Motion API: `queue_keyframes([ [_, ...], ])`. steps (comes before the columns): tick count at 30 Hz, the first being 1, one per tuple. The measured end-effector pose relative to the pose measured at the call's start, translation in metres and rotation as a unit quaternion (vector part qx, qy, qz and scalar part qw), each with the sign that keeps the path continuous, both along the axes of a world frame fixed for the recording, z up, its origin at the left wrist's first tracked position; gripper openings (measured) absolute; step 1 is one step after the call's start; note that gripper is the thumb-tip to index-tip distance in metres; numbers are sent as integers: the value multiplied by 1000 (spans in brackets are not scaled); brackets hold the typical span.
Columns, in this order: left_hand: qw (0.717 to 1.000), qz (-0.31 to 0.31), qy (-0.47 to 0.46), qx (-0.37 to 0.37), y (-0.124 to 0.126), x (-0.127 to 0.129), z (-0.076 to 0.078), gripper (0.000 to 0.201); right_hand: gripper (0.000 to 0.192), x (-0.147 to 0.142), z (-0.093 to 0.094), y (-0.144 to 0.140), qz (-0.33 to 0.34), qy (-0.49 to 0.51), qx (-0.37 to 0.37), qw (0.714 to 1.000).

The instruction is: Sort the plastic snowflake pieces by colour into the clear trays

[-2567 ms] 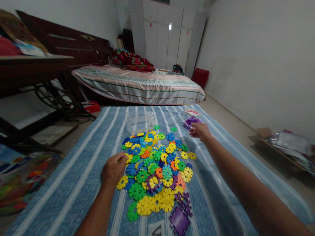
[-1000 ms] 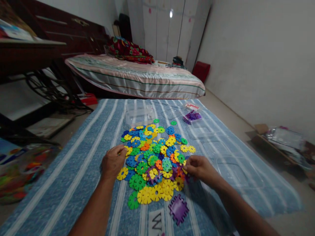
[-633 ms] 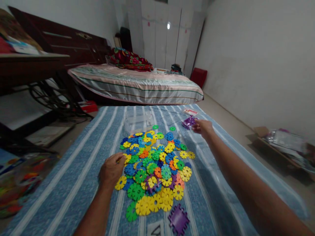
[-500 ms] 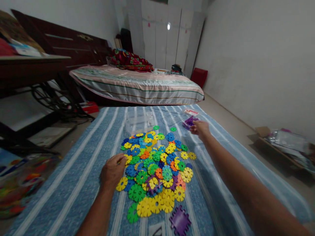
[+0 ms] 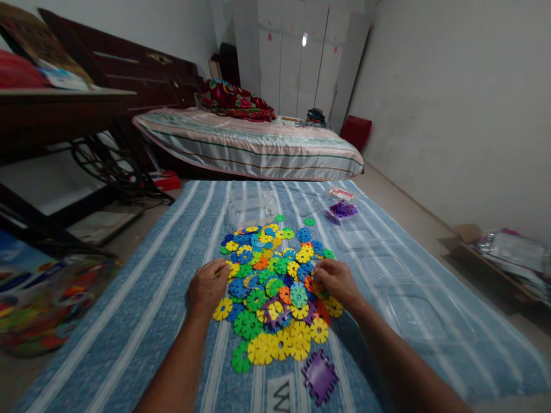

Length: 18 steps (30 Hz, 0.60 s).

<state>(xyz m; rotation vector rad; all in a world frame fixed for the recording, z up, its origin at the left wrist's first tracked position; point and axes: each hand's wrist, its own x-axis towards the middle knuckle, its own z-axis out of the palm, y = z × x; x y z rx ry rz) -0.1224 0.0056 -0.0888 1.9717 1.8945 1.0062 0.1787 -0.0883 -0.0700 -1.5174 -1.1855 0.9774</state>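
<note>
A heap of notched plastic discs in yellow, green, blue and orange covers the middle of the striped cloth. My left hand rests at the heap's left edge, fingers curled in; whatever they may hold is hidden. On the right edge, my right hand is closed with fingertips pressed together over the discs, and I cannot see what lies between them. A purple square plate with notched edges lies in front, beside a card with the letter W. Another purple piece sits among the discs.
Behind the heap stands a clear plastic box. To its right lies a pile of purple pieces in clear packaging. Transparent trays or lids rest on the right of the cloth. A bed stands beyond.
My right hand has come back from the purple pieces at the far right to the heap's right edge. My left hand stays by the heap's left edge. The view has shifted slightly.
</note>
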Motion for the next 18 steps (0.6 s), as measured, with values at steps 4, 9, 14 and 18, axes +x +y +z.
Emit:
queue_keyframes([
  [4,1000,6,4,-13,-1,4,1,31,24,10,6,-30,9,-74,6,997],
  [9,1000,3,8,-11,0,5,0,34,28,20,8,-58,37,-177,-12,983],
  [14,1000,1,9,-6,0,5,-1,29,27,15,16,-81,123,-242,-89,958],
  [18,1000,0,7,-4,-1,5,-1,29,28,0,33,-102,225,-301,-159,913],
])
